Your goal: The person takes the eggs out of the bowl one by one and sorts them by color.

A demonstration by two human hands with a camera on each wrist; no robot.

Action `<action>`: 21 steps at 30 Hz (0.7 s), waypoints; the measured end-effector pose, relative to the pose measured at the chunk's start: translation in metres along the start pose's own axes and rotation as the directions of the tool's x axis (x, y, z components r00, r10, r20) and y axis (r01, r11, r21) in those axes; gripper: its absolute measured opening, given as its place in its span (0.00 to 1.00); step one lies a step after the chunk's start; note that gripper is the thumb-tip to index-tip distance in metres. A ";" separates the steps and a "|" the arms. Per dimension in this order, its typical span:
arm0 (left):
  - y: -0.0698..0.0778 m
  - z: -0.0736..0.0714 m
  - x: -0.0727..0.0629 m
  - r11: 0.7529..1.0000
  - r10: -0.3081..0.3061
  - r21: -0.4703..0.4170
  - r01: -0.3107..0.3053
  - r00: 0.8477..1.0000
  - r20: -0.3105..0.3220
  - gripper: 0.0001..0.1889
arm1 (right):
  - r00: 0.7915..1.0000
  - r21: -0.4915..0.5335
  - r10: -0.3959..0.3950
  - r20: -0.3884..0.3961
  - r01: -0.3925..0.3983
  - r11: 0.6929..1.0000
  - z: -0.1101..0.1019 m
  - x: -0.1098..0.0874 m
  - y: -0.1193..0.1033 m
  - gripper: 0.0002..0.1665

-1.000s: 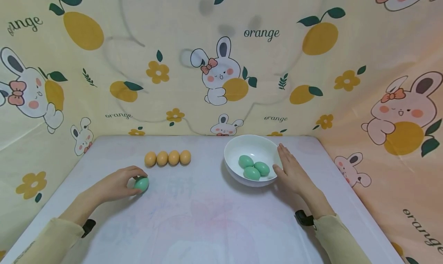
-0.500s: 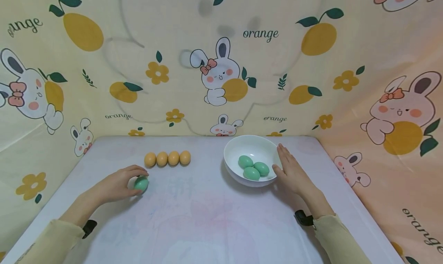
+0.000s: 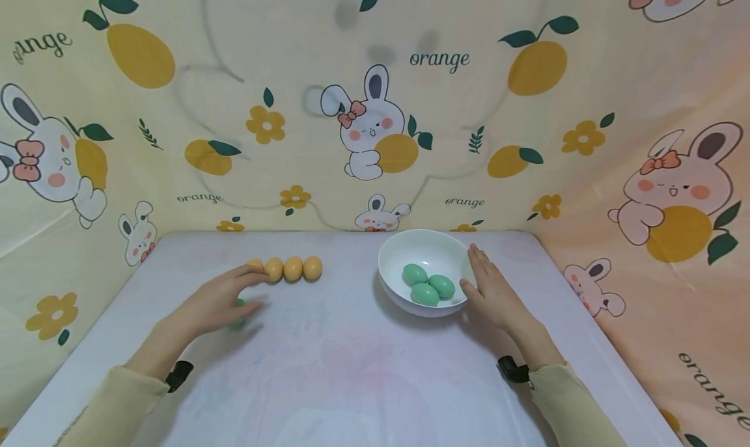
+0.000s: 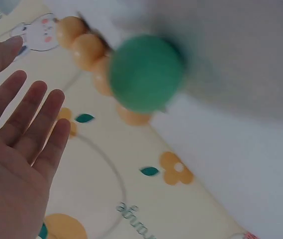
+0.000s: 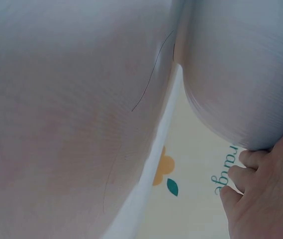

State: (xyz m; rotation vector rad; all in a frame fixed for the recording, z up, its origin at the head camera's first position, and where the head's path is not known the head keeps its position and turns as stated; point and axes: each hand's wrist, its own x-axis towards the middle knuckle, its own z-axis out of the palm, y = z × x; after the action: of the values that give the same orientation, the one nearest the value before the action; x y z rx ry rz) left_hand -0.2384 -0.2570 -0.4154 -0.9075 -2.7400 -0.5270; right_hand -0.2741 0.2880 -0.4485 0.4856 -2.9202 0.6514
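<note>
My left hand point(image 3: 219, 300) hovers over a green egg point(image 4: 146, 73) on the left of the table, its fingers spread and straight. In the left wrist view the fingers stand apart from that egg; in the head view the hand covers much of it. A white bowl point(image 3: 436, 248) stands on the right with three green eggs point(image 3: 424, 295) inside. Against the bowl's right side rests my right hand point(image 3: 498, 297), fingers extended. The right wrist view shows its fingertips touching the bowl's outer wall point(image 5: 240, 74).
A row of several yellow-orange eggs point(image 3: 293, 269) lies behind my left hand, which partly hides the leftmost. The white table point(image 3: 351, 369) ends at a cloth backdrop point(image 3: 263, 56) printed with rabbits and oranges, which rises at the back and both sides.
My left hand has let go of the green egg, opened its fingers and shifted up and to the right. The right hand and bowl stay put.
</note>
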 end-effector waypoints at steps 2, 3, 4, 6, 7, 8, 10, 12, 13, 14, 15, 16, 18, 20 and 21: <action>0.005 0.003 0.007 1.000 0.012 -0.003 -0.012 1.000 -0.023 0.23 | 1.000 0.003 0.002 0.002 -0.002 1.000 0.000 0.000 0.000 0.46; 0.007 0.005 0.010 1.000 0.016 -0.004 -0.016 0.999 -0.032 0.23 | 1.000 0.003 0.002 0.002 -0.002 1.000 0.000 -0.001 0.000 0.46; 0.010 0.007 0.014 1.000 0.016 -0.005 -0.016 0.999 -0.040 0.23 | 1.000 0.004 0.002 0.003 -0.002 1.000 0.000 -0.001 0.000 0.46; 0.016 0.010 0.022 1.000 0.013 -0.018 -0.014 0.999 -0.052 0.23 | 1.000 0.003 0.000 0.001 0.000 1.000 -0.001 -0.001 0.000 0.46; 0.020 0.010 0.026 1.000 0.013 -0.027 -0.015 0.998 -0.057 0.23 | 1.000 0.003 -0.001 0.000 0.001 1.000 -0.001 -0.001 0.000 0.46; 0.024 0.011 0.031 0.999 0.012 -0.044 -0.014 0.998 -0.058 0.23 | 1.000 0.002 -0.003 -0.002 0.003 1.000 -0.001 -0.001 0.000 0.46; 0.032 0.011 0.039 0.996 0.011 -0.083 -0.016 0.998 -0.063 0.23 | 1.000 0.004 -0.009 -0.005 0.009 1.000 -0.001 -0.001 0.000 0.46; 0.040 0.012 0.047 0.992 0.014 -0.121 -0.023 0.997 -0.074 0.23 | 1.000 0.006 -0.011 -0.007 0.011 1.000 -0.001 -0.001 0.000 0.46; 0.044 0.013 0.051 0.990 0.019 -0.139 -0.030 0.996 -0.084 0.23 | 1.000 0.007 -0.011 -0.008 0.011 1.000 -0.001 -0.001 0.001 0.46; 0.048 0.014 0.055 0.987 0.022 -0.155 -0.036 0.995 -0.093 0.22 | 1.000 0.007 -0.012 -0.009 0.012 1.000 0.000 -0.001 0.001 0.46; 0.051 0.015 0.059 0.985 0.025 -0.166 -0.042 0.995 -0.101 0.22 | 1.000 0.008 -0.012 -0.009 0.012 1.000 0.000 -0.001 0.001 0.46; 0.055 0.016 0.063 0.984 0.026 -0.173 -0.044 0.994 -0.107 0.22 | 1.000 0.007 -0.013 -0.010 0.013 1.000 0.000 -0.001 0.001 0.46; 0.063 0.018 0.072 0.979 0.031 -0.195 -0.052 0.993 -0.111 0.22 | 1.000 0.008 -0.011 -0.010 0.012 1.000 0.000 -0.001 0.000 0.46; 0.071 0.021 0.080 0.972 0.038 -0.227 -0.061 0.994 -0.106 0.22 | 1.000 0.008 -0.009 -0.007 0.009 1.000 0.000 -0.001 0.000 0.46; 0.074 0.022 0.084 0.969 0.041 -0.238 -0.065 0.994 -0.103 0.22 | 1.000 0.009 -0.007 -0.005 0.007 1.000 0.000 -0.001 0.000 0.46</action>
State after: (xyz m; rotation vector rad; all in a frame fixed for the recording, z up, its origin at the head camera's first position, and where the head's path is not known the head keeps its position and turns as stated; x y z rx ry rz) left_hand -0.2613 -0.1478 -0.3905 -0.9778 -2.5949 -0.8852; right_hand -0.2733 0.2886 -0.4490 0.4946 -2.9104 0.6644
